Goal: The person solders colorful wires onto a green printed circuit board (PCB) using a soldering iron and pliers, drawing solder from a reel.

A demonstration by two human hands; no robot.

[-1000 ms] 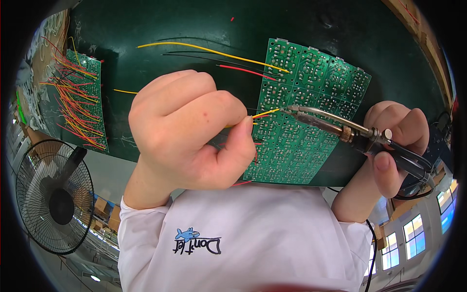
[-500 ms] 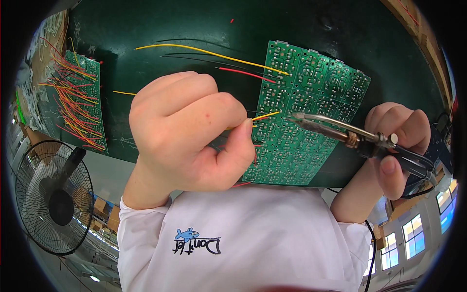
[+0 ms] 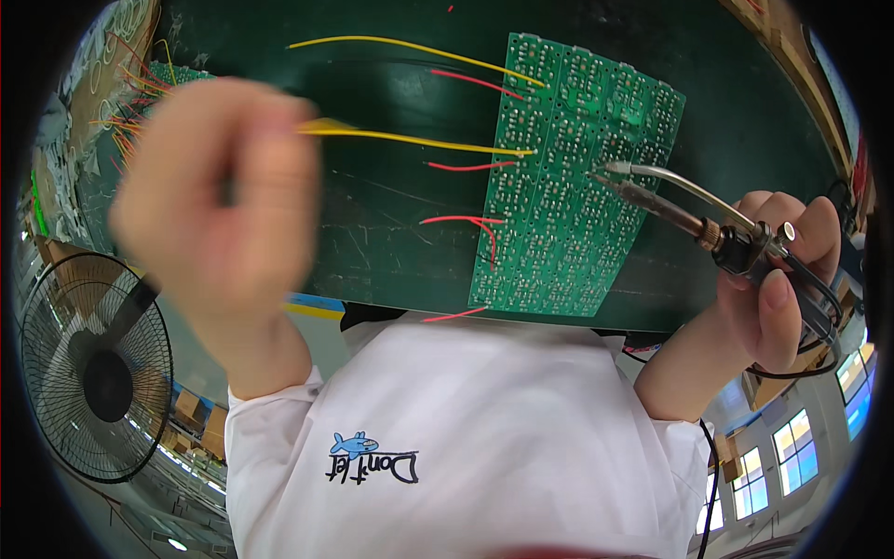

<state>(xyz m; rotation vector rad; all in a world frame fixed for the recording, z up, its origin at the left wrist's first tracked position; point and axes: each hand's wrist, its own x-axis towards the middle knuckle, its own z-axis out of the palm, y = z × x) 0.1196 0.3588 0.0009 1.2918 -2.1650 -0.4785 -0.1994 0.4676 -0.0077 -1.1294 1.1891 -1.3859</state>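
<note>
A green circuit board panel (image 3: 568, 205) lies on the dark green tabletop, its surface dotted with solder joints. My right hand (image 3: 792, 242) grips a soldering iron (image 3: 722, 233) with a thin curved metal tube clamped along it; its tip is over the middle of the panel. Blurred by motion, my closed left hand (image 3: 223, 186) is left of the panel with yellow wire ends at its fingers. From there a yellow wire (image 3: 419, 142) stretches to the panel. Another yellow wire (image 3: 400, 44) and several short red wires (image 3: 466, 168) stick out from the panel's left side.
A second wired circuit board (image 3: 182, 74) at far left is partly hidden behind my left hand. A black fan (image 3: 107, 373) stands lower left. A wooden edge (image 3: 801, 84) borders the table at right. The iron's black cable (image 3: 801, 373) loops beside my right wrist.
My left hand has moved left, away from the panel, uncovering the yellow wire and red wires. The iron has shifted slightly right, and the panel sits higher in view.
</note>
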